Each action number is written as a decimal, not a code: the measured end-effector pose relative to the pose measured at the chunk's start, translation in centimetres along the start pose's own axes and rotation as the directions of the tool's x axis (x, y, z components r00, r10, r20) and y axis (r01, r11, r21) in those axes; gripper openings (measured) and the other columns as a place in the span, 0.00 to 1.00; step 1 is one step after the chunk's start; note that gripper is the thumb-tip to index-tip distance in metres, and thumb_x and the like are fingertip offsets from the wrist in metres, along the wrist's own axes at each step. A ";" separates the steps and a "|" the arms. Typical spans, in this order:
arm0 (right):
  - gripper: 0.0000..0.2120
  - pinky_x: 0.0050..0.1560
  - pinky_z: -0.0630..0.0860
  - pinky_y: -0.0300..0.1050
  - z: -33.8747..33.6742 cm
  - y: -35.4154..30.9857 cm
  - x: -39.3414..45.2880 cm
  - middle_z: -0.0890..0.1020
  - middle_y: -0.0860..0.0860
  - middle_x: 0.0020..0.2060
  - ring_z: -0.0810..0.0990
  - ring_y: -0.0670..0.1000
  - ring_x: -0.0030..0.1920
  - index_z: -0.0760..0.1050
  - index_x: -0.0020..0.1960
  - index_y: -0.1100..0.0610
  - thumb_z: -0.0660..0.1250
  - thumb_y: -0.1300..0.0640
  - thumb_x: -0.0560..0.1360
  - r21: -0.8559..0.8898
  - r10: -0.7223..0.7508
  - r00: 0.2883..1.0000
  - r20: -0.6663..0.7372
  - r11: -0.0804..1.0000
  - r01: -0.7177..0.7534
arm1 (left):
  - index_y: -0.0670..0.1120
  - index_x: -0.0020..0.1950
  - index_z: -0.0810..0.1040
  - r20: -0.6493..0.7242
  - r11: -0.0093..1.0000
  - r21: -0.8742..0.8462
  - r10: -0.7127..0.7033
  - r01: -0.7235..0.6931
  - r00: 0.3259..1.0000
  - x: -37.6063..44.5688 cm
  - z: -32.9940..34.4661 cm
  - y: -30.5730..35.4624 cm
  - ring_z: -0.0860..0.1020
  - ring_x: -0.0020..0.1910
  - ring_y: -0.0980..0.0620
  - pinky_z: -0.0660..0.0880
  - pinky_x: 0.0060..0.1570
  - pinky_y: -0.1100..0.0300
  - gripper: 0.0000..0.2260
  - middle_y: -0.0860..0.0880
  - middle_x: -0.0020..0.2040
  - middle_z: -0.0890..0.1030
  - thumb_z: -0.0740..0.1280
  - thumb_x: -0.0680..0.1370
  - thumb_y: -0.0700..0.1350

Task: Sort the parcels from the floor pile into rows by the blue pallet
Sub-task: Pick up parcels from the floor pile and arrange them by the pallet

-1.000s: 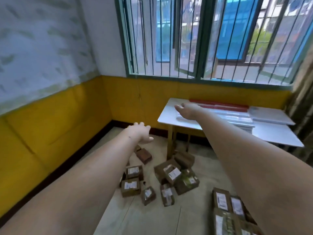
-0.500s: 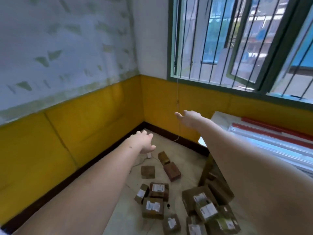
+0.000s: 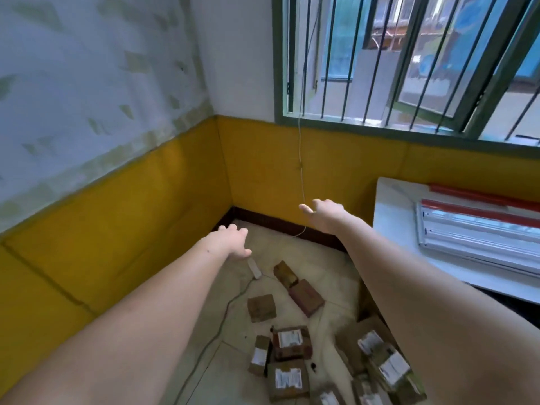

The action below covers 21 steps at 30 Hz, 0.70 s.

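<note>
- Parcels (image 3: 287,343) lie scattered on the tiled floor (image 3: 330,252) below and between the two outstretched arms, most of them bunched toward the lower right, a few brown ones lying apart nearer the corner.
- Left hand (image 3: 230,242) hangs in the air above the floor with fingers loosely spread, holding nothing.
- Right hand (image 3: 324,213) reaches forward toward the yellow wall (image 3: 336,171), fingers relaxed and apart, also holding nothing; a thin cord (image 3: 301,176) hangs just beside it.
- No blue pallet shows here, so where the rows go cannot be told from this view.
- Small cardboard boxes like these probably weigh little and keep their shape; one hand should manage each.
- Taped cardboard may be a bit slick, so gripping across two opposite sides looks safer than pinching a corner or the printed label.
- Boxes leaning on one another at the lower right could shift when one is pulled; taking a top or outer one first seems wise.
- A white table (image 3: 391,217) stands at the right, and a grey cable (image 3: 225,314) runs along the floor beside the boxes.
</note>
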State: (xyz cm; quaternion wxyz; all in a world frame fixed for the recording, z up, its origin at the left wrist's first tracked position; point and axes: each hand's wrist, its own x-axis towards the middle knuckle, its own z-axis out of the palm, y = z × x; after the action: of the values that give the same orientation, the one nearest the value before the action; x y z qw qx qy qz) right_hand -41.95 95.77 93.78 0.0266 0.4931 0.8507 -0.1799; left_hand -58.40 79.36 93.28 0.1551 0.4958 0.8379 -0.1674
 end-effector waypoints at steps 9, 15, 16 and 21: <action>0.32 0.62 0.73 0.58 6.7 0.5 17.9 0.72 0.57 0.67 0.71 0.61 0.65 0.64 0.73 0.55 0.48 0.34 0.80 0.043 0.103 0.990 0.094 0.993 -0.107 | 0.48 0.80 0.53 0.055 1.000 0.011 0.022 -0.022 0.998 18.6 1.0 -3.2 0.61 0.75 0.40 0.68 0.67 0.46 0.30 0.43 0.77 0.60 0.58 0.81 0.55; 0.31 0.65 0.70 0.57 12.8 1.0 27.0 0.68 0.57 0.71 0.67 0.62 0.69 0.59 0.76 0.55 0.48 0.36 0.81 0.064 0.080 0.986 0.143 0.994 -0.090 | 0.50 0.81 0.50 0.086 0.998 -0.057 0.001 0.004 0.996 30.1 4.2 -6.1 0.63 0.74 0.41 0.70 0.67 0.48 0.31 0.43 0.77 0.60 0.58 0.80 0.55; 0.31 0.65 0.69 0.57 14.7 1.2 28.6 0.68 0.57 0.72 0.67 0.61 0.70 0.58 0.77 0.54 0.49 0.37 0.81 0.074 0.084 0.984 0.156 0.993 -0.096 | 0.50 0.81 0.50 0.095 0.997 -0.070 -0.011 0.018 0.995 32.2 5.4 -6.5 0.63 0.73 0.42 0.70 0.66 0.48 0.31 0.43 0.77 0.61 0.58 0.80 0.55; 0.29 0.66 0.70 0.53 30.2 3.3 36.0 0.69 0.57 0.71 0.70 0.60 0.68 0.57 0.78 0.54 0.50 0.40 0.82 0.134 0.121 0.967 0.223 0.979 -0.153 | 0.50 0.81 0.49 0.177 0.977 -0.199 -0.039 0.075 0.983 44.0 17.7 -7.3 0.65 0.73 0.43 0.70 0.66 0.49 0.31 0.45 0.76 0.62 0.58 0.80 0.54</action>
State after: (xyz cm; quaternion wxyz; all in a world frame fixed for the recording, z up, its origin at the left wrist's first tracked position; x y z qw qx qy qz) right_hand -61.58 117.12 56.58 0.0931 0.5291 0.7909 -0.2930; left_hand -83.44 102.61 59.64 0.2723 0.4365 0.8481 -0.1270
